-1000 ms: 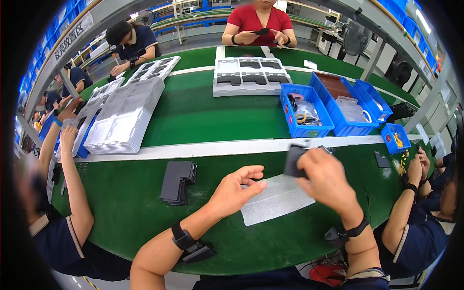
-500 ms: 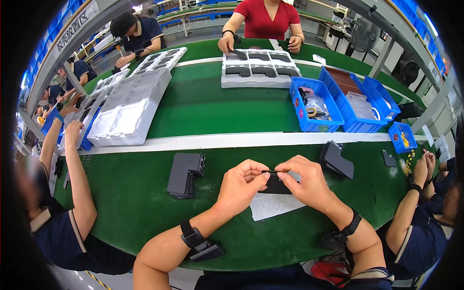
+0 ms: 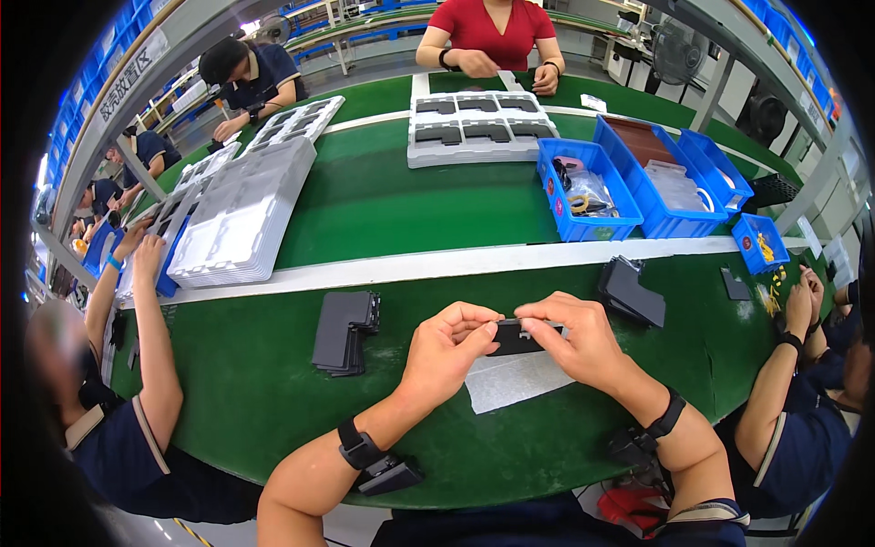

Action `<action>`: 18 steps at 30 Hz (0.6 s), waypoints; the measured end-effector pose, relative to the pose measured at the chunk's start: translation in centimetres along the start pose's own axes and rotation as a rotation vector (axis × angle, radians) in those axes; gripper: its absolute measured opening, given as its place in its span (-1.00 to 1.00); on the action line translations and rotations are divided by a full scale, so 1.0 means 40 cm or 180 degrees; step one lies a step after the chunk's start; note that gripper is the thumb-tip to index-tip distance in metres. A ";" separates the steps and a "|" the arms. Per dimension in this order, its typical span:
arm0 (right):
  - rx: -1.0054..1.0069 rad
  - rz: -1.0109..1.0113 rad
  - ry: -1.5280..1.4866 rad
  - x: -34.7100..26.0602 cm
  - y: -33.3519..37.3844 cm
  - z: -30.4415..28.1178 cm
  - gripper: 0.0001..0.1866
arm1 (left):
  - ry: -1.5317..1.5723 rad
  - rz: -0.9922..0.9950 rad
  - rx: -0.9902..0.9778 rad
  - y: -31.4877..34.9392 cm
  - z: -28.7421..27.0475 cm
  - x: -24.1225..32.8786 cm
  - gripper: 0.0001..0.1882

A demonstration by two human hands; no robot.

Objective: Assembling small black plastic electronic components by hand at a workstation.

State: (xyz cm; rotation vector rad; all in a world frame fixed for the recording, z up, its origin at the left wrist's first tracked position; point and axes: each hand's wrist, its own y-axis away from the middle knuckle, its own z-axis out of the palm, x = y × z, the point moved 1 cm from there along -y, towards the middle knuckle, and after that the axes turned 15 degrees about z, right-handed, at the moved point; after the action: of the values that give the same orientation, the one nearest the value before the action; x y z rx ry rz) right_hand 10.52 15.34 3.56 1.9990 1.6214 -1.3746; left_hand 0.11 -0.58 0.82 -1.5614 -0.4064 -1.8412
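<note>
My left hand (image 3: 445,354) and my right hand (image 3: 578,341) meet in front of me, both closed on a thin black plastic piece (image 3: 510,341). Thumbs and fingertips pinch it along its upper edge, and part of it is hidden behind them. Beneath the hands a white sheet (image 3: 518,383) lies on the green table (image 3: 456,456). To the left of my hands stands a stack of black L-shaped plastic parts (image 3: 337,330). A second stack of similar black parts (image 3: 633,294) sits beyond my right hand.
Across the table, a white tray (image 3: 474,155) holds black parts before a person in red (image 3: 497,36). Stacked clear trays (image 3: 241,210) stand at left. Blue bins (image 3: 592,228) fill the right. Co-workers' arms (image 3: 155,319) reach in from both sides; a white strip (image 3: 392,271) crosses the table.
The black piece in my hands has tilted, showing more of its face, and my fingertips have shifted along its edge. Across the table, the person's hand has let go of a black part in the tray.
</note>
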 end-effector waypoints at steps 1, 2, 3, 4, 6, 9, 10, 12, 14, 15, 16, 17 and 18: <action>-0.0169 0.0059 0.0034 -0.003 -0.003 -0.004 -0.87 | 0.0004 -0.0007 -0.0014 0.001 0.001 0.002 -0.86; -0.0340 0.0118 0.0068 -0.006 -0.004 -0.008 -0.90 | -0.0077 0.0001 -0.0041 0.002 0.002 0.006 -0.86; -0.0333 0.0129 0.0073 -0.009 -0.004 -0.013 -0.90 | -0.0157 0.0009 -0.0066 0.003 0.004 0.008 -0.85; -0.0344 0.0151 0.0101 -0.013 -0.004 -0.015 -0.91 | -0.0159 0.0008 -0.0063 0.004 0.003 0.004 -0.85; -0.0365 0.0171 0.0125 -0.014 -0.005 -0.014 -0.92 | -0.0140 0.0322 -0.0192 0.007 0.001 -0.006 -0.78; -0.0332 -0.0013 0.0191 -0.012 -0.004 -0.013 -0.93 | -0.0170 0.0129 -0.0236 0.005 0.012 0.007 -0.76; -0.0250 -0.0218 0.0303 -0.013 -0.004 -0.011 -0.94 | -0.0164 0.0129 -0.0230 0.003 0.010 0.005 -0.76; -0.0179 -0.0425 0.0418 -0.014 -0.004 -0.004 -0.95 | -0.0594 -0.0007 -0.0455 0.001 0.004 -0.003 -0.79; 0.0012 -0.0636 0.0649 -0.019 -0.001 0.001 -0.95 | -0.0619 0.0092 -0.0423 0.003 0.008 0.000 -0.82; 0.0006 -0.0646 0.0646 -0.019 0.001 0.004 -0.95 | -0.0644 0.0186 -0.0404 0.004 0.009 0.002 -0.84; 0.0052 -0.0633 0.0636 -0.018 0.002 0.008 -0.95 | -0.0648 0.0190 -0.0392 0.003 0.007 0.000 -0.84; 0.0099 -0.0619 0.0625 -0.017 0.002 0.010 -0.94 | -0.0672 0.0194 -0.0397 0.001 0.005 -0.004 -0.83; 0.0094 -0.0629 0.0619 -0.015 0.003 0.011 -0.94 | -0.0698 0.0197 -0.0402 0.000 0.003 -0.005 -0.83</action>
State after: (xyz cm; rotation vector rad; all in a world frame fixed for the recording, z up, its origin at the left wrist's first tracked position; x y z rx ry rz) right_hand 10.42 14.59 3.73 2.0938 1.9397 -1.3086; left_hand 0.20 -0.45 0.64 -1.8498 -0.3415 -1.6826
